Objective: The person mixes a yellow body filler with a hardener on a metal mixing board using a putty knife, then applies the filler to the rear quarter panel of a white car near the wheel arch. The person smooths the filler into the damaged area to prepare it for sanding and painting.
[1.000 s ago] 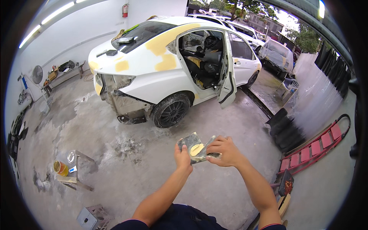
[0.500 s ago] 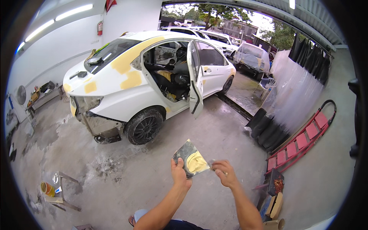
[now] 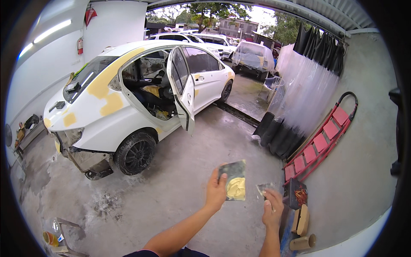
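Observation:
My left hand (image 3: pixel 217 188) grips a flat dark mixing board (image 3: pixel 232 170) by its left edge, thumb on top. A mound of pale yellow body filler (image 3: pixel 236 188) lies on the board's lower right part. To the right, and apart from the board, my right hand (image 3: pixel 273 207) is closed on a small flat spreader (image 3: pixel 264 187), its blade pointing up and left. Beyond my hands stands a white car (image 3: pixel 100 124) with yellow filler patches (image 3: pixel 112 104) on its rear body. Its rear door (image 3: pixel 184 96) hangs open.
A red folding ladder (image 3: pixel 324 136) leans on the right wall, near a plastic curtain (image 3: pixel 294 79). Below it are a dark bin (image 3: pixel 295 193) and tan blocks (image 3: pixel 302 220). At lower left a small stool (image 3: pixel 68 237) stands near a yellow tub (image 3: pixel 50 238). Other parked cars (image 3: pixel 214 42) stand outside.
My view has turned to the right. The board has swung more upright in my left hand. My right hand and the spreader have drawn away from the board's edge.

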{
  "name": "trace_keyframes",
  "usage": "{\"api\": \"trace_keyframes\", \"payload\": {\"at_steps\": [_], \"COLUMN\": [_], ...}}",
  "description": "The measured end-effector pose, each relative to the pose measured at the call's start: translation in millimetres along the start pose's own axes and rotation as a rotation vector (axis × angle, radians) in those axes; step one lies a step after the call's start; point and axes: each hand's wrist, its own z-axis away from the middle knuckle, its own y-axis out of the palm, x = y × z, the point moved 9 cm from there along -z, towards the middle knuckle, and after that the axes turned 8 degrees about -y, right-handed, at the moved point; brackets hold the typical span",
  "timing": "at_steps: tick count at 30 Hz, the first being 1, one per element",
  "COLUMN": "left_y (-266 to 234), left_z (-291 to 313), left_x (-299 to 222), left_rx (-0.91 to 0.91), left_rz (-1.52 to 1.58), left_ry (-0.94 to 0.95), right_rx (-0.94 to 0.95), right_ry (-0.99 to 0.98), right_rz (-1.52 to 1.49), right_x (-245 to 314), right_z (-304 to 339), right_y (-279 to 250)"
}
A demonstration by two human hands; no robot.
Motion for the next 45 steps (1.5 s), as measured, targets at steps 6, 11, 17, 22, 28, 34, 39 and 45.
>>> {"api": "trace_keyframes", "payload": {"at_steps": [6, 11, 17, 22, 28, 34, 39, 45], "left_y": [59, 45, -89, -145, -91, 4, 66, 119], "left_z": [-33, -91, -172, -186, -239, -312, -363, -407], "left_x": [-17, -95, -120, 13, 97, 130, 162, 206], "left_rx": [0.155, 0.178, -0.264, -0.337, -0.283, -0.280, -0.218, -0.225], "left_rz": [-0.647, -0.738, 0.037, 0.374, 0.537, 0.619, 0.731, 0.886], "left_ry": [0.249, 0.463, 0.268, -0.223, -0.353, -0.312, -0.277, -0.260], "right_rx": [0.201, 0.091, -0.518, -0.398, -0.178, 0.146, 0.709, 0.700], "right_ry": [-0.260, -0.038, 0.803, 0.785, 0.704, 0.210, -0.518, -0.298], "right_rz": [0.049, -0.406, -1.964, -2.147, -1.676, -1.183, -0.285, -0.054], "right_x": [7, -62, -143, -171, -212, -252, -307, -389], "right_z": [-39, -59, -60, -102, -162, -205, -248, -347], "right_y": [57, 145, 282, 323, 303, 272, 240, 183]}}
